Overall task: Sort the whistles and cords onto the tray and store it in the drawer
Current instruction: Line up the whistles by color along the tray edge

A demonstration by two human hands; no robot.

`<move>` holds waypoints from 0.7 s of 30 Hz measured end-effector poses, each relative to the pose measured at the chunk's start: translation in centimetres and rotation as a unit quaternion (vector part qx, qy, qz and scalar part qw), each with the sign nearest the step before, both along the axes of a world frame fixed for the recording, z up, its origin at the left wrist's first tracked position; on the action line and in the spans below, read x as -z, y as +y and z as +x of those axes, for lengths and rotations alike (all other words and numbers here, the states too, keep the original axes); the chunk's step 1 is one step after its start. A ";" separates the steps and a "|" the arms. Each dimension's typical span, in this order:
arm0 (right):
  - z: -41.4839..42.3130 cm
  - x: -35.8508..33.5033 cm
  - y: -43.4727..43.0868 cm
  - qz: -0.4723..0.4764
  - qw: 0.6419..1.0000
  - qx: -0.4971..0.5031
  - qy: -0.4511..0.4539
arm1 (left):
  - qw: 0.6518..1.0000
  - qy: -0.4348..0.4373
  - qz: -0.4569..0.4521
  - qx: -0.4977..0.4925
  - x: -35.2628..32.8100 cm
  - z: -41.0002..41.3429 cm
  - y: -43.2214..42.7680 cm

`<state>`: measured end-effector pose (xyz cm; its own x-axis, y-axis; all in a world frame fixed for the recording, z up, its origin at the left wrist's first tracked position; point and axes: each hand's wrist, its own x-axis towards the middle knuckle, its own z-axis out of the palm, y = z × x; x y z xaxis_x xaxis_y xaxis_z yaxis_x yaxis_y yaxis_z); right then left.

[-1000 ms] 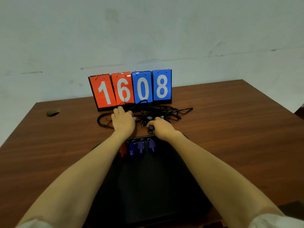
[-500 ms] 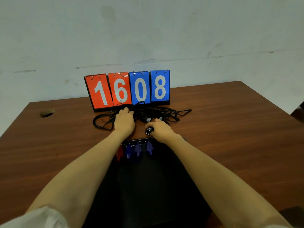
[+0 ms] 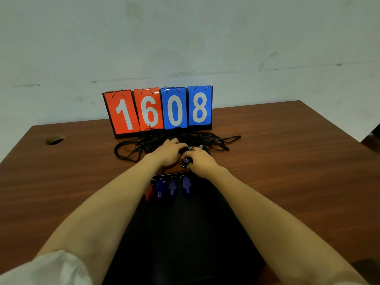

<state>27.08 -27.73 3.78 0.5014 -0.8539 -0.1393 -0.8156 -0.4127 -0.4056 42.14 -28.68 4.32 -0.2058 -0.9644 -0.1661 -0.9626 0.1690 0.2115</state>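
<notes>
A tangle of black cords (image 3: 144, 144) lies on the table in front of the number board. My left hand (image 3: 168, 154) rests on the tangle with its fingers curled into the cords. My right hand (image 3: 198, 161) is just beside it and pinches a black whistle (image 3: 185, 162) still tied to the cords. A black tray (image 3: 185, 233) lies between my forearms. Along its far edge sit a red whistle (image 3: 148, 194) and three purple whistles (image 3: 171, 187) with key rings.
A flip scoreboard (image 3: 159, 111) reading 1608 stands at the back of the brown table (image 3: 287, 171), right behind the cords. A round cable hole (image 3: 55, 139) is at the table's far left. A pale wall rises behind the table.
My left hand moved right to meet my right hand over the cords. The right hand still holds the black whistle. The camera view shifted slightly.
</notes>
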 end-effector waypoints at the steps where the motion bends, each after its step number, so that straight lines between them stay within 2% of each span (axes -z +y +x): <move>1: 0.0 -0.1 0.0 0.001 1.000 0.001 0.000 | 1.000 -0.002 0.010 0.005 -0.1 0.2 0.0; 8: 0.1 -0.7 0.6 0.012 1.000 0.007 -0.006 | 0.999 0.000 0.037 -0.028 -0.7 1.3 3.7; 12: -0.4 -1.9 1.4 0.018 0.999 0.026 -0.021 | 0.996 0.019 0.002 -0.084 -1.8 2.9 6.8; 17: -1.5 -4.0 3.7 -0.092 0.992 0.077 -0.045 | 0.982 0.039 -0.039 -0.179 -3.7 3.7 10.1; 21: -2.8 -5.0 5.8 -0.100 0.986 0.114 -0.070 | 0.975 0.094 -0.075 -0.187 -4.5 2.6 12.3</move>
<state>24.26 -21.90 8.78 0.2954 -0.9501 0.1000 -0.8385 -0.3080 -0.4495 44.69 -16.39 8.79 0.1508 -0.9885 -0.0099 -0.9100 -0.1427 0.3894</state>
